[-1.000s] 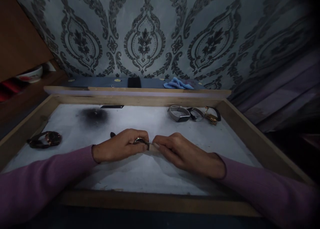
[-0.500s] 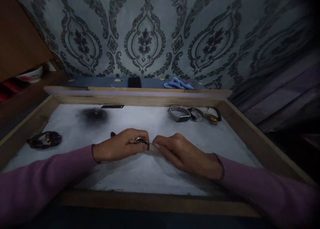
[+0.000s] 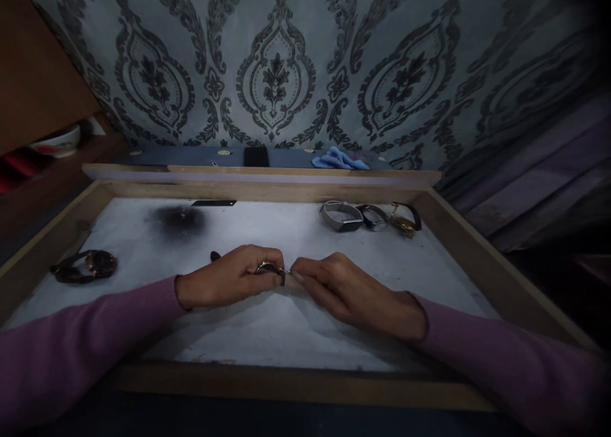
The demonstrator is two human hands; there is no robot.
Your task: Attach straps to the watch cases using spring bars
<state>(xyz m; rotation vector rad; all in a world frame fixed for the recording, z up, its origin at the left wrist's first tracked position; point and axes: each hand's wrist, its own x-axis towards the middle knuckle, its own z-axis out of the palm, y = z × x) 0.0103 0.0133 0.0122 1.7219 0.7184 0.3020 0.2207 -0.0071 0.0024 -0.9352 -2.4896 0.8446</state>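
**Grip: held watch between both hands**

The left hand [image 3: 233, 275] is closed on the held watch [image 3: 268, 269], thumb and fingers clamping its case. The right hand [image 3: 351, 291] pinches a thin implement [image 3: 287, 272] at the near right edge of the watch; its type cannot be determined. The held watch is located over the middle of the wooden tray [image 3: 305, 386].

Tray contents, relative to the grip:
- Left: a dark watch [image 3: 99, 263] with a rose-toned case, near the left wall.
- Just left, beside the left hand's knuckles: a small dark tip [image 3: 215, 256]; whether it belongs to the held watch cannot be determined.
- Beyond, to the left: a flat black strip [image 3: 214, 203] against the far wall, and a dark smudge [image 3: 179, 222] on the white lining [image 3: 272, 224].
- Beyond, to the right, in a row: a grey band [image 3: 341, 217], a black-strapped watch [image 3: 375, 217] and a gold watch [image 3: 405, 226].

Outside the tray, past its far wall, a black rectangular item [image 3: 256, 157] and a crumpled blue cloth [image 3: 340, 159] rest on a dark blue surface. Far left of the grip, a bowl [image 3: 60, 143] sits on a shelf.

Compared with the earlier frame: the view has shifted very slightly; both holds and the tray contents are unchanged.
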